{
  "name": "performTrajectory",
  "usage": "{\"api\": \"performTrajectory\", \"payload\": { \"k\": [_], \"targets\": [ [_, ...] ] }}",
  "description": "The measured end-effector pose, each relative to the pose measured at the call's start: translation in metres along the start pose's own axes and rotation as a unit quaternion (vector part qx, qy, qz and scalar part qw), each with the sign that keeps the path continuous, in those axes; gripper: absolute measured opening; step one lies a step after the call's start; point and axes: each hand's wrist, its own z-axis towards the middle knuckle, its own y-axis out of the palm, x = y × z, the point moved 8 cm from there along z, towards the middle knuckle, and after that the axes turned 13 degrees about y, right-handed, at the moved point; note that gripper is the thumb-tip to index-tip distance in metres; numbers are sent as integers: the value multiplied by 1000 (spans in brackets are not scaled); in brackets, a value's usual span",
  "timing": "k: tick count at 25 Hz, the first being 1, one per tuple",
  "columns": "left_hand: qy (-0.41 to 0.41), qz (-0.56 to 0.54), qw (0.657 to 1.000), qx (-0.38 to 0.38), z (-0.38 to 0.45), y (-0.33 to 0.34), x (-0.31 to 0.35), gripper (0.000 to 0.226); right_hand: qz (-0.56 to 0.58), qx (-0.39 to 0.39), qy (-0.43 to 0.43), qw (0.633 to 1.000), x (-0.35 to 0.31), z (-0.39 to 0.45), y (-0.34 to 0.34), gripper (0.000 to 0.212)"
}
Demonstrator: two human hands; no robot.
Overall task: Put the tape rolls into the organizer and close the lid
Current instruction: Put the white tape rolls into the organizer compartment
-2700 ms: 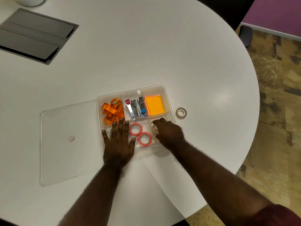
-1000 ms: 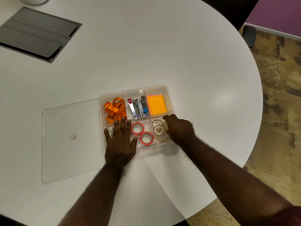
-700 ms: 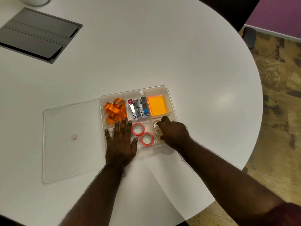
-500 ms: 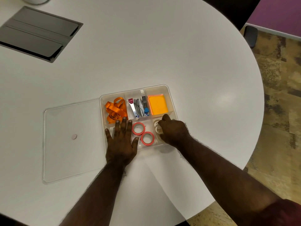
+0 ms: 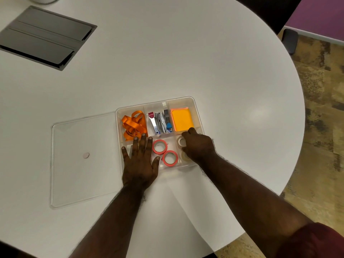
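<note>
Now the last pale tape rolls are being settled in the organizer.

Seen from the head camera, the organizer (image 5: 197, 108) stands near the right edge of the table (image 5: 186, 53). The left hand (image 5: 140, 164) lies flat and open on its near left compartment. The right hand (image 5: 198, 147) is curled over the pale tape rolls (image 5: 181, 140) in the near right compartment; a grip cannot be told. Two red tape rolls (image 5: 159, 146) lie between. The rolls should be pressed flat, below the rim, before the lid (image 5: 81, 161), lying at the left, is placed.
</note>
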Motion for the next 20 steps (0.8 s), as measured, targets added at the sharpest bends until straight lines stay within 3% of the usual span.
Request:
{"api": "performTrajectory", "payload": {
  "k": [13,20],
  "targets": [
    [3,13,1000,11,0,3,-1,74,77,-10,29,997,14,1,-4,51],
    [4,7,1000,20,0,4,-2,72,65,-40,36,996,7,3,3,53]
  ]
}}
